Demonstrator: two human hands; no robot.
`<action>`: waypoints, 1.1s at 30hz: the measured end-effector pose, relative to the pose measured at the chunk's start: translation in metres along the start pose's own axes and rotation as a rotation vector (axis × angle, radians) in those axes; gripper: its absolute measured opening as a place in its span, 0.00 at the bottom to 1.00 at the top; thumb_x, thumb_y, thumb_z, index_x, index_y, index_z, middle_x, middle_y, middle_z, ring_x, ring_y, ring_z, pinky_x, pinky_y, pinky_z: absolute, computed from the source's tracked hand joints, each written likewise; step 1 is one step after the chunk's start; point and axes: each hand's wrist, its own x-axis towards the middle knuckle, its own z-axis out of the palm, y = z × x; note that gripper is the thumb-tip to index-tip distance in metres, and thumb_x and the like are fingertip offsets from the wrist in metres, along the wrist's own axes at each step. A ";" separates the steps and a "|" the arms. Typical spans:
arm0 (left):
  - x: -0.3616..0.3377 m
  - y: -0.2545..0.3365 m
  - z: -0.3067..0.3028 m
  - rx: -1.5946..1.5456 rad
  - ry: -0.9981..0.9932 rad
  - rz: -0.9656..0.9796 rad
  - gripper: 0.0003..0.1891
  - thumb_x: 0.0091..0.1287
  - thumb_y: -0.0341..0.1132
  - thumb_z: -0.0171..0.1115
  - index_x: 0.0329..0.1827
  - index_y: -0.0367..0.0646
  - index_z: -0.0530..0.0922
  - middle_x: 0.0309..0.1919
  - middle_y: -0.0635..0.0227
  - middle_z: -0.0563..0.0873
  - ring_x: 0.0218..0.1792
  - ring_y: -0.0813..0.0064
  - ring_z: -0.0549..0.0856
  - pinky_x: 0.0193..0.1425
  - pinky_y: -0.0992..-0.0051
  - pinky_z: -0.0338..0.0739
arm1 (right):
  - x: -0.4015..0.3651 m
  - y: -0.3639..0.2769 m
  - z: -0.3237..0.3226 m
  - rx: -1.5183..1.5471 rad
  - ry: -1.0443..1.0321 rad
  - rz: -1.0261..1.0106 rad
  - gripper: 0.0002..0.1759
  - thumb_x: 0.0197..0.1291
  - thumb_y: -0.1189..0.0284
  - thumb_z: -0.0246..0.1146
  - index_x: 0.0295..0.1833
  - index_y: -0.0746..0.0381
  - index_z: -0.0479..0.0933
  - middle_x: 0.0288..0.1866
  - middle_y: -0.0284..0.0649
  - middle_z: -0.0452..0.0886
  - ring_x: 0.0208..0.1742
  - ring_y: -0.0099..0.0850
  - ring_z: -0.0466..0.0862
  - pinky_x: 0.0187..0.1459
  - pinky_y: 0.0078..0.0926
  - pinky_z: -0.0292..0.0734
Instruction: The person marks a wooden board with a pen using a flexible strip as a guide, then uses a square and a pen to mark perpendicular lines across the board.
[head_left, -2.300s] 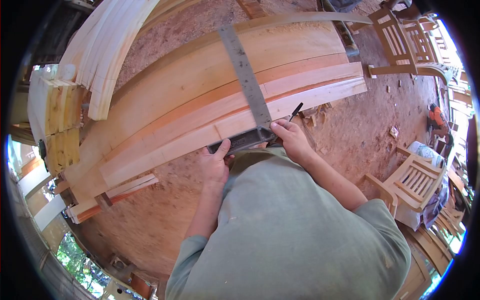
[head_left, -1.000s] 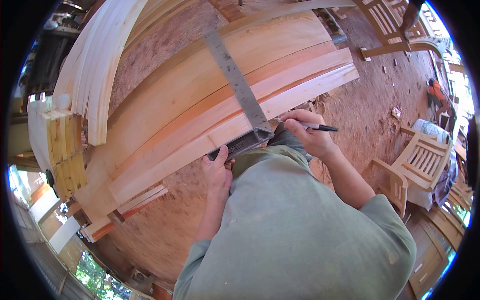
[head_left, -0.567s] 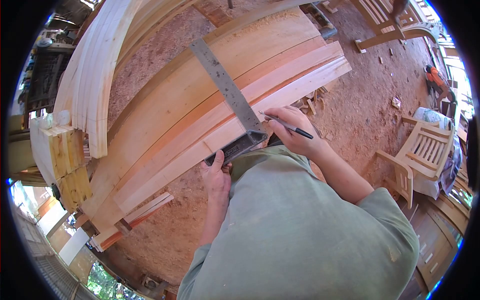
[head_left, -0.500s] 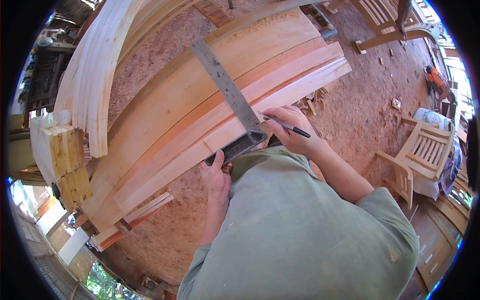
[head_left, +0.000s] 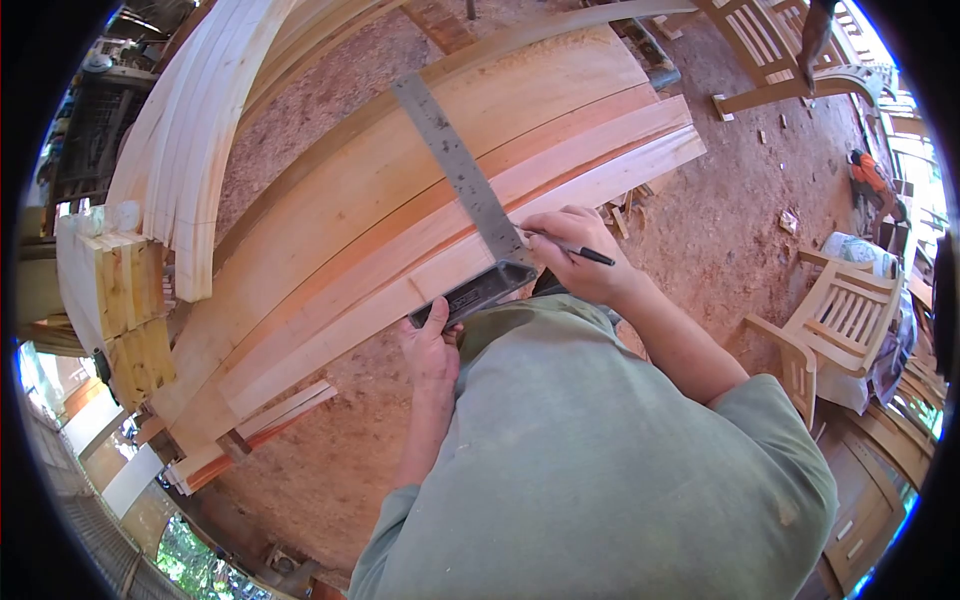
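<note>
A metal try square (head_left: pixel 455 160) lies across several long wooden boards (head_left: pixel 340 220), its blade reaching over them and its dark handle along the near board's edge. My left hand (head_left: pixel 433 345) grips that handle, thumb on top. In my right hand (head_left: pixel 580 255) is a black marker pen (head_left: pixel 592 256), its tip end by the blade's lower part, close to the handle. The fingertips partly hide where the pen meets the wood.
Curved planks (head_left: pixel 190 130) are stacked at the upper left, beside thick wooden blocks (head_left: pixel 130 280). A slatted wooden chair (head_left: pixel 835 315) stands at the right. Another person (head_left: pixel 870 175) in orange bends down at the far right. Wood scraps lie on the dirt floor.
The view has shifted slightly. The pen has tilted a little and my right hand has moved slightly along the blade. The left hand still holds the square.
</note>
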 end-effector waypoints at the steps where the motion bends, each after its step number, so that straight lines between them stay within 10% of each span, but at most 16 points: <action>1: 0.001 -0.001 -0.001 -0.001 -0.001 -0.003 0.23 0.69 0.25 0.71 0.64 0.46 0.74 0.46 0.67 0.87 0.35 0.74 0.88 0.27 0.77 0.82 | 0.001 -0.002 0.003 -0.020 0.045 -0.029 0.08 0.63 0.74 0.63 0.45 0.63 0.83 0.37 0.45 0.87 0.42 0.45 0.84 0.50 0.43 0.77; 12: -0.003 0.002 0.003 0.038 0.021 -0.015 0.21 0.68 0.27 0.72 0.61 0.47 0.76 0.46 0.67 0.88 0.35 0.74 0.88 0.29 0.78 0.84 | -0.022 -0.007 -0.011 0.023 -0.106 0.363 0.17 0.71 0.65 0.61 0.35 0.68 0.79 0.28 0.54 0.79 0.32 0.51 0.80 0.37 0.42 0.76; 16: -0.005 0.005 0.013 0.052 -0.050 -0.024 0.18 0.69 0.28 0.71 0.59 0.44 0.77 0.46 0.66 0.88 0.36 0.75 0.88 0.29 0.78 0.84 | -0.020 0.007 -0.008 0.162 -0.266 0.695 0.19 0.77 0.60 0.55 0.49 0.67 0.81 0.33 0.42 0.83 0.34 0.32 0.81 0.40 0.35 0.76; 27: -0.003 -0.020 0.131 0.133 -0.330 -0.005 0.06 0.73 0.29 0.67 0.50 0.42 0.81 0.37 0.68 0.89 0.32 0.75 0.89 0.31 0.78 0.84 | -0.036 0.092 -0.107 0.702 0.268 0.557 0.18 0.79 0.62 0.56 0.57 0.63 0.82 0.41 0.32 0.86 0.38 0.18 0.80 0.40 0.19 0.76; 33: -0.009 -0.045 0.196 0.092 -0.341 0.002 0.08 0.74 0.30 0.67 0.51 0.42 0.80 0.40 0.67 0.89 0.34 0.75 0.89 0.31 0.78 0.84 | -0.031 0.111 -0.176 0.524 0.008 0.684 0.18 0.75 0.59 0.61 0.55 0.62 0.84 0.38 0.31 0.85 0.40 0.18 0.81 0.40 0.19 0.75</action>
